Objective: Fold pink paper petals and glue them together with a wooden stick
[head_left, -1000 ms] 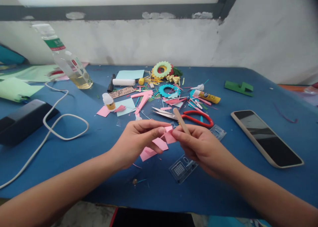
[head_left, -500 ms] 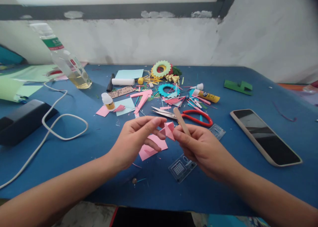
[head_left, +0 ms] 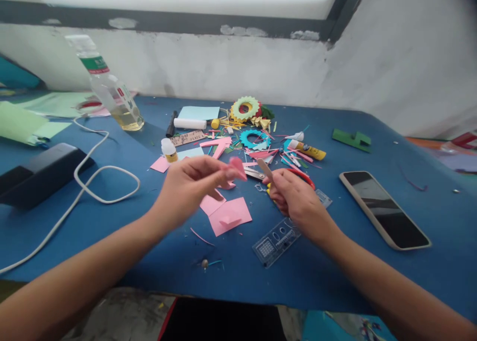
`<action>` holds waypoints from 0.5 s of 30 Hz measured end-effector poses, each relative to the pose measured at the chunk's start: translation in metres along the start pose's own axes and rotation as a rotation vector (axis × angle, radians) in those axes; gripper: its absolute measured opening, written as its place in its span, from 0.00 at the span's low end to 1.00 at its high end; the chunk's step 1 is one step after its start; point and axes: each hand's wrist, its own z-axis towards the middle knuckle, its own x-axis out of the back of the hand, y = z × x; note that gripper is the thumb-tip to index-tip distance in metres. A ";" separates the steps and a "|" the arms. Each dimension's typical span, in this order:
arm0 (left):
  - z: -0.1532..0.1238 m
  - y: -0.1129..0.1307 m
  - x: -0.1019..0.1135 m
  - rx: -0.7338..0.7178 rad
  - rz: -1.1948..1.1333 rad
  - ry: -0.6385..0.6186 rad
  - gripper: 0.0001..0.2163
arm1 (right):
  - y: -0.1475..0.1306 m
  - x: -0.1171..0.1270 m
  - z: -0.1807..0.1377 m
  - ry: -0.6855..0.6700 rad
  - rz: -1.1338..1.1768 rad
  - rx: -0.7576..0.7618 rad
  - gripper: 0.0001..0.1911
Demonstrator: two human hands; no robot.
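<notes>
Between the thumb and fingers of my left hand (head_left: 197, 182) is a small folded pink paper piece (head_left: 237, 167), slightly blurred. My right hand (head_left: 296, 194) grips a flat wooden stick (head_left: 265, 169), its rounded end pointing up and left. The two hands are apart above the table. Below them lie pink paper squares (head_left: 238, 209), one with a small folded bit on it. A clear plastic stencil ruler (head_left: 274, 244) is under my right hand. Red-handled scissors (head_left: 255, 173) lie behind it, partly hidden by the hand.
Paper scraps, a blue toothed paper ring (head_left: 255, 139), a yellow glue tube (head_left: 307, 150) and a small white-capped bottle (head_left: 169, 150) lie at the back. A phone (head_left: 383, 209) is at right. At left are a tall bottle (head_left: 112, 92), a white cable (head_left: 84, 174) and a black device (head_left: 40, 174).
My hands have drawn apart. The folded pink piece has left my right fingertips and is now in my left hand alone. The stick stays in my right hand. The view has shifted slightly.
</notes>
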 end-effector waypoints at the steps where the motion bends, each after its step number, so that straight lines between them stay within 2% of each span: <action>1: 0.005 0.003 0.006 -0.039 -0.001 0.058 0.05 | 0.003 0.001 0.004 0.000 -0.036 0.008 0.17; 3: 0.014 0.008 0.017 -0.083 0.011 0.115 0.05 | 0.005 0.002 0.010 -0.035 -0.120 0.030 0.15; 7: 0.028 0.007 0.034 -0.067 0.018 0.140 0.07 | 0.005 -0.002 0.018 -0.168 -0.273 0.104 0.10; 15: 0.029 -0.018 0.042 0.063 -0.058 0.046 0.10 | 0.008 -0.012 0.026 -0.273 -0.413 0.270 0.07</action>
